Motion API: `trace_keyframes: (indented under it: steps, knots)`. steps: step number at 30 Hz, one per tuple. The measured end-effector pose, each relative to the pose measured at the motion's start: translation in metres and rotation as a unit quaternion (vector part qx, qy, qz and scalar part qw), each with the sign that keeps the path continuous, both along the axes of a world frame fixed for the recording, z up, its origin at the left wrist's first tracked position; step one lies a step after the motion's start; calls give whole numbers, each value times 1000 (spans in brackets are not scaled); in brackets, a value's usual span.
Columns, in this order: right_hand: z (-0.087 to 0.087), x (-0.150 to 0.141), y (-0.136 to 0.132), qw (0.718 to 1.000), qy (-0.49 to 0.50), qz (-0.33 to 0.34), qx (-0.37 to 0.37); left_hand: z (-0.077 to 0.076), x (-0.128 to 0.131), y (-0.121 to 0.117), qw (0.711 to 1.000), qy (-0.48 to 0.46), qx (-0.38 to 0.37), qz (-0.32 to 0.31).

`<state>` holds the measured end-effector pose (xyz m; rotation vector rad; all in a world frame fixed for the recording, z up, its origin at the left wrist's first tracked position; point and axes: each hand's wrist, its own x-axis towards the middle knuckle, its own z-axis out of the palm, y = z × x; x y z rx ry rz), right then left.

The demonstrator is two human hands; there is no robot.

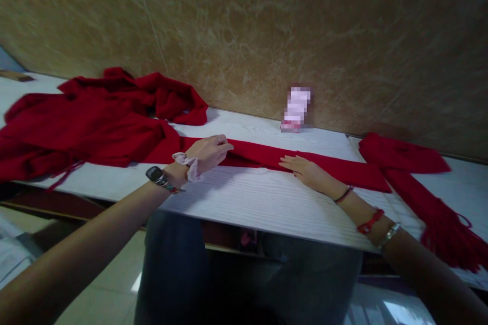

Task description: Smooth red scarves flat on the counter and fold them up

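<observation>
A long strip of red scarf [263, 151] lies folded lengthwise across the white tabletop. My left hand [208, 153] is closed at the strip's left part, thumb and fingers together on its upper layer, where the fold gapes slightly. Further right, my right hand [307, 171] rests flat on the strip with fingers stretched out. To the left, the strip runs into a loose, rumpled heap of red cloth [87, 122] with a few strings at its front edge. A second red scarf piece [412, 183] with a long fringe lies folded at the right.
A brown marbled wall [244, 51] rises behind the white table [244, 198]. Against it leans a phone-sized pink, blurred-out object [296, 109]. A small brown bar [16, 76] lies at the far left. My legs are below the table's front edge.
</observation>
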<state>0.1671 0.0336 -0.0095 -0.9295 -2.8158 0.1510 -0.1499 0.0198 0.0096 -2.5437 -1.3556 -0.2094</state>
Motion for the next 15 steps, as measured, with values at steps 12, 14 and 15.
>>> trace_keyframes:
  steps: [12,14,15]
  knots:
    - [0,1,1,1000,-2,-1,1,-12,-23,5,993,-23,-112,-18]
    - [-1,2,1,1000,-3,4,7,-15,-33,11,995,-14,-97,-35]
    - [-2,3,1,1000,-5,8,12,-18,-37,14,995,-11,-93,-41]
